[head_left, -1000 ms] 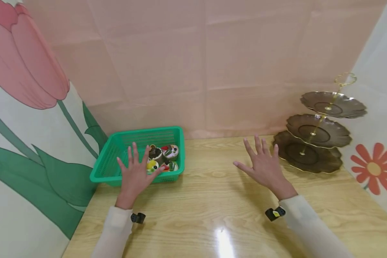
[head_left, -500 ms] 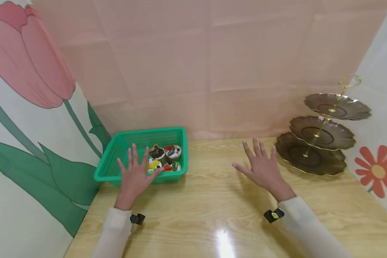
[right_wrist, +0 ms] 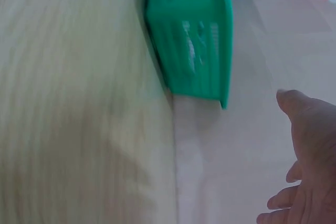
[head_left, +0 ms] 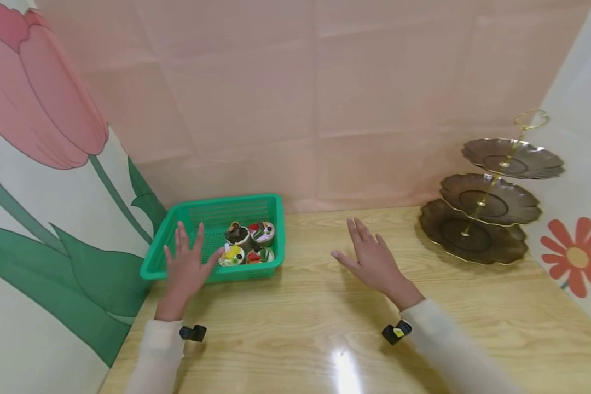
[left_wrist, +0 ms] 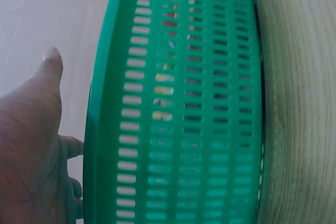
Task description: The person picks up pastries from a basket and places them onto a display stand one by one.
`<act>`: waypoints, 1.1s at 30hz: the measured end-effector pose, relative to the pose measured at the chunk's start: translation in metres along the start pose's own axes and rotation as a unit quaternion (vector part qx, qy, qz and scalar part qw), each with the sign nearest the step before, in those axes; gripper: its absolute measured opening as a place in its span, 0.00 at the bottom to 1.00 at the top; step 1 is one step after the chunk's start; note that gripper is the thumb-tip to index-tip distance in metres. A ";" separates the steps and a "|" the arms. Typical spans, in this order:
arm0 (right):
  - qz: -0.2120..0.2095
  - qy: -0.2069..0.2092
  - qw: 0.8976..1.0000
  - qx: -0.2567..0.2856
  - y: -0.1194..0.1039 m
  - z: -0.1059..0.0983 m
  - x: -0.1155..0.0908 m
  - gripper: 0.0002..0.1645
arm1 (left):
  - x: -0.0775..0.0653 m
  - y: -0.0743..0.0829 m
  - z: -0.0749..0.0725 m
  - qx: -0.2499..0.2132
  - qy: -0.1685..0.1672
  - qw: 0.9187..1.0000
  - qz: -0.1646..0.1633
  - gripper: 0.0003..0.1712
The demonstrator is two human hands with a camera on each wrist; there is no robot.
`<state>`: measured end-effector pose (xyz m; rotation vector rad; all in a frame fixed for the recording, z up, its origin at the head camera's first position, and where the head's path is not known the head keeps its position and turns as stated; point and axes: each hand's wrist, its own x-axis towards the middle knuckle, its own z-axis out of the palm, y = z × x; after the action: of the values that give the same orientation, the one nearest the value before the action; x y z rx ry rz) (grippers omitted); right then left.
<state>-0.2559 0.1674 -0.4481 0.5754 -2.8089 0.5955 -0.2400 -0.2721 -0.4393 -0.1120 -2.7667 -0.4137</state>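
My left hand (head_left: 186, 271) hovers over the near left rim of a green plastic basket (head_left: 150, 268), its fingers extended and holding nothing. Inside the basket's right half sit several small cake-like pieces: a chocolate-topped one (head_left: 237, 233), one with yellow topping (head_left: 232, 255), one with red and dark toppings (head_left: 262, 233), and one with red and green (head_left: 259, 255). In the left wrist view the slotted basket wall (left_wrist: 173, 103) stands beside the left hand. My right hand (head_left: 376, 265) is held above the table, right of the basket, fingers extended with nothing in them.
A three-tier brown stand with scalloped plates (head_left: 477, 230) and a gold handle stands at the right back of the wooden table (head_left: 295, 328). A pink cloth (head_left: 246, 98) hangs behind; flower-printed panels (head_left: 571, 257) border both sides.
Both hands have shifted left, and the right hand's spread fingers have drawn closer together. The basket and stand stay in place; the head view shifts slightly.
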 end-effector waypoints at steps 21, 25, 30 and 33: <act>-0.113 -0.065 0.987 0.094 -0.075 0.053 0.017 0.47 | -0.013 -0.063 -0.018 -0.028 0.036 0.996 -0.070 0.45; -0.135 -0.070 0.983 0.106 -0.083 0.061 0.020 0.46 | -0.016 -0.067 -0.018 -0.028 0.035 0.994 -0.101 0.45; -0.156 -0.079 0.979 0.103 -0.090 0.066 0.021 0.43 | -0.020 -0.069 -0.015 -0.054 0.022 0.989 -0.134 0.46; -0.165 -0.075 0.979 0.093 -0.093 0.068 0.022 0.42 | -0.021 -0.069 -0.016 -0.066 0.022 0.988 -0.137 0.45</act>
<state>-0.2455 0.0531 -0.4708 1.1395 -2.7168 0.7761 -0.2242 -0.3430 -0.4508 0.2449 -2.7169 -0.6602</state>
